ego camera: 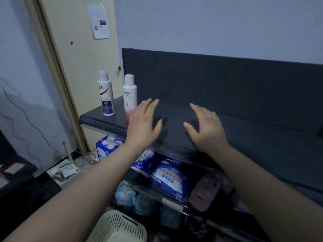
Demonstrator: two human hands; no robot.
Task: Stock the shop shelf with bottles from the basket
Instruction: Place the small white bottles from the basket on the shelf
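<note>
Two white bottles stand upright at the left end of the dark top shelf (244,130): one with a purple label (106,94) and, to its right, a Dove bottle with a pink base (129,97). My left hand (144,124) hovers open just right of the Dove bottle, partly covering its lower edge. My right hand (208,127) is open above the shelf's middle, holding nothing. A corner of the cream slotted basket (118,227) shows at the bottom; its inside is mostly out of frame.
Lower shelves hold blue-and-white soft packages (167,177) and a pink bundle (206,191). A door (78,49) with a paper notice stands left of the shelf. Cables and a white box (66,170) lie on the floor at left.
</note>
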